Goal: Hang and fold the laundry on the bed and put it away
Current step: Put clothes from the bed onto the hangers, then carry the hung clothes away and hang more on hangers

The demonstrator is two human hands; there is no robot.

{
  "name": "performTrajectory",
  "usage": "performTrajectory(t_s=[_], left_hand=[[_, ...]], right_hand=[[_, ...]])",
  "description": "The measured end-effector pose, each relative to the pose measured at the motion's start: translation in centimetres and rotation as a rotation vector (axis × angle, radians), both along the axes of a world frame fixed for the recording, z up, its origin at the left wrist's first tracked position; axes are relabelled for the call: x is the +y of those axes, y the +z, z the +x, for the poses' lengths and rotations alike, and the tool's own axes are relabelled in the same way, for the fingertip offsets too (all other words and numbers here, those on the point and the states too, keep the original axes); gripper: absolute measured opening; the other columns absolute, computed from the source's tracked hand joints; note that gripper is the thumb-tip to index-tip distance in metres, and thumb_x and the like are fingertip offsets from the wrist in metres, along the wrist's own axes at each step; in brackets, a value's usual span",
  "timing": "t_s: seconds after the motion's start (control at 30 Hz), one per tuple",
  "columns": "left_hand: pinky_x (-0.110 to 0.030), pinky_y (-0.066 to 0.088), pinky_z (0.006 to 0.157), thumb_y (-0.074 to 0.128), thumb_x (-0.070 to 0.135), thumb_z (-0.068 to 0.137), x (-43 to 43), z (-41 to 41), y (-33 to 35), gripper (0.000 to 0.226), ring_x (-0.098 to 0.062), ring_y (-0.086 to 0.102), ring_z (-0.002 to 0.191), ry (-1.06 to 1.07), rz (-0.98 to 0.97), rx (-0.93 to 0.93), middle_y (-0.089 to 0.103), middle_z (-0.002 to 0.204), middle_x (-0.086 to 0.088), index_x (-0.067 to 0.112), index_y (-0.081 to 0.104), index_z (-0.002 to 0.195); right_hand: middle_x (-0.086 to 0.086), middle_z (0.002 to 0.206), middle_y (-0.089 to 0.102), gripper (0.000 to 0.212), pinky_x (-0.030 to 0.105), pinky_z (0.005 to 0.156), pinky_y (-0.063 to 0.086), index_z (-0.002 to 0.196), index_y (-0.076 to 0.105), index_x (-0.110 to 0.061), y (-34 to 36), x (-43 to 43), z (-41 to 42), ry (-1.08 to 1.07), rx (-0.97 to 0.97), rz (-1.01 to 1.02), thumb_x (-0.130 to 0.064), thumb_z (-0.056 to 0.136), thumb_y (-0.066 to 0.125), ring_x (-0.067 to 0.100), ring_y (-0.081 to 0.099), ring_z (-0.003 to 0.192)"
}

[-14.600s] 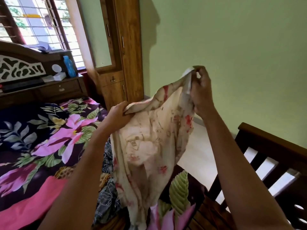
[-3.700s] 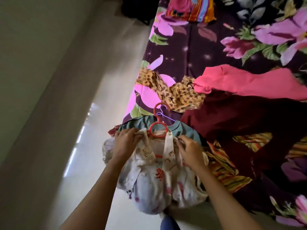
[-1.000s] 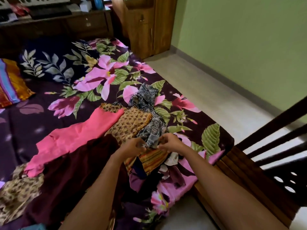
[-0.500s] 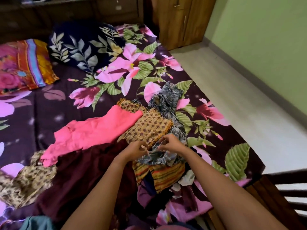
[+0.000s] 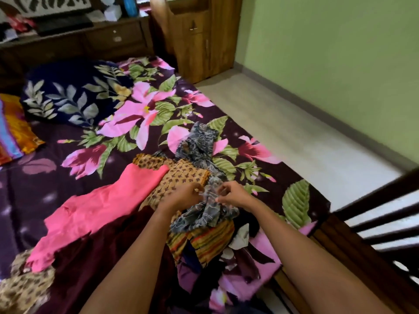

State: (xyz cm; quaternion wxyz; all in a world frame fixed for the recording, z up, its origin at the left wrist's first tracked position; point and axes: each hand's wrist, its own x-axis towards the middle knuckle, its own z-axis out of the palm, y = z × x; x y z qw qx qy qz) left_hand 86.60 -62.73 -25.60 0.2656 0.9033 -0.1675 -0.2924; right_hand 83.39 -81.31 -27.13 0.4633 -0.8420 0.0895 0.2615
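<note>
Laundry (image 5: pixel 95 214) lies unfolded in a heap on the bed (image 5: pixel 29 177). Left grip (image 5: pixel 184 197) and right grip (image 5: pixel 234 196) both pinch the grey garment (image 5: pixel 204 214) atop it; folding and putting away seem largely yet undone.

The head camera is looking forward and down, close over the bed (image 5: pixel 145 118), facing the wardrobe (image 5: pixel 200 46).

Wooden wardrobe (image 5: pixel 199 37), blue bottle (image 5: pixel 130 5), green wall (image 5: pixel 328 53)

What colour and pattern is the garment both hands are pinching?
The garment is dark grey-blue with a pale, vein-like line print. It shows best in the head view.
</note>
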Motion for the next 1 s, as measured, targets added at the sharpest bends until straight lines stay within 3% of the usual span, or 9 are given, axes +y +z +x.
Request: performTrajectory(t_s=[0.13, 0.37, 0.47, 0.6, 0.7, 0.77, 0.9, 1.0], left_hand=[[-0.028, 0.048, 0.086, 0.056, 0.020, 0.092, -6.2, -1.7, 2.0, 0.029, -0.019, 0.058, 0.101, -0.147, -0.014, -0.061, 0.060, 0.116, -0.005, 0.014, 0.056, 0.120], [-0.024, 0.043, 0.081, 0.061, 0.017, 0.089, -21.3, -8.8, 5.4, 0.031, -0.026, 0.060, 0.104, -0.465, -0.066, -0.139, 0.064, 0.113, -0.012, 0.005, 0.060, 0.117], [-0.026, 0.043, 0.082, 0.062, 0.016, 0.088, -28.2, -13.8, 7.0, 0.030, -0.023, 0.061, 0.100, -0.603, -0.085, -0.152, 0.065, 0.111, -0.014, 0.004, 0.061, 0.116], [-0.019, 0.038, 0.075, 0.066, 0.016, 0.085, -37.8, -22.9, 8.7, 0.031, -0.019, 0.061, 0.096, -0.805, -0.161, -0.185, 0.067, 0.106, -0.015, 0.005, 0.063, 0.114], [-0.019, 0.040, 0.066, 0.066, 0.017, 0.086, -44.8, -32.0, 8.8, 0.030, -0.017, 0.059, 0.083, -0.928, -0.193, -0.175, 0.067, 0.098, -0.016, 0.006, 0.062, 0.113], [-0.014, 0.039, 0.058, 0.067, 0.017, 0.085, -48.8, -37.9, 8.7, 0.032, -0.014, 0.056, 0.074, -1.009, -0.195, -0.119, 0.067, 0.094, -0.015, 0.005, 0.061, 0.115], [-0.022, 0.043, 0.080, 0.066, 0.025, 0.086, -56.1, -49.5, 9.1, 0.036, -0.021, 0.062, 0.095, -1.173, -0.168, -0.093, 0.067, 0.108, -0.013, 0.012, 0.059, 0.120], [-0.026, 0.041, 0.086, 0.063, 0.029, 0.089, -60.3, -55.1, 9.4, 0.039, -0.023, 0.059, 0.105, -1.244, -0.144, -0.081, 0.065, 0.115, -0.012, 0.014, 0.056, 0.124]], right_hand=[[0.006, 0.082, 0.061, 0.024, 0.021, 0.051, 0.044, 0.105, 0.059, -0.006, 1.8, -6.1, -4.9, -0.145, -0.043, -0.027, -0.011, 0.084, 0.070, 0.016, 0.059, 0.070], [-0.003, 0.067, 0.055, 0.027, 0.011, 0.051, 0.043, 0.104, 0.063, 0.004, 5.1, -18.9, -17.3, -0.515, -0.154, -0.144, -0.003, 0.079, 0.072, 0.006, 0.052, 0.058], [-0.006, 0.066, 0.056, 0.022, 0.011, 0.054, 0.040, 0.099, 0.065, -0.005, 6.6, -24.2, -24.5, -0.634, -0.210, -0.198, -0.007, 0.079, 0.073, -0.002, 0.050, 0.055], [-0.001, 0.067, 0.057, 0.023, 0.006, 0.043, 0.036, 0.097, 0.063, -0.011, 8.5, -31.0, -36.0, -0.788, -0.229, -0.251, -0.005, 0.078, 0.074, -0.006, 0.050, 0.044], [0.003, 0.063, 0.058, 0.022, 0.012, 0.039, 0.037, 0.099, 0.064, -0.008, 9.6, -35.8, -46.3, -0.884, -0.202, -0.310, -0.006, 0.079, 0.073, 0.006, 0.053, 0.049], [0.011, 0.074, 0.063, 0.023, 0.019, 0.043, 0.040, 0.100, 0.063, -0.006, 10.2, -38.4, -52.7, -0.919, -0.176, -0.332, -0.007, 0.079, 0.072, 0.018, 0.054, 0.058], [0.013, 0.088, 0.069, 0.028, 0.023, 0.048, 0.043, 0.107, 0.062, -0.007, 10.8, -43.5, -64.9, -1.035, -0.105, -0.383, -0.014, 0.081, 0.071, 0.017, 0.058, 0.065], [0.013, 0.093, 0.071, 0.029, 0.027, 0.054, 0.049, 0.108, 0.062, -0.010, 10.6, -46.6, -70.7, -1.086, -0.071, -0.395, -0.017, 0.081, 0.072, 0.019, 0.062, 0.071]])
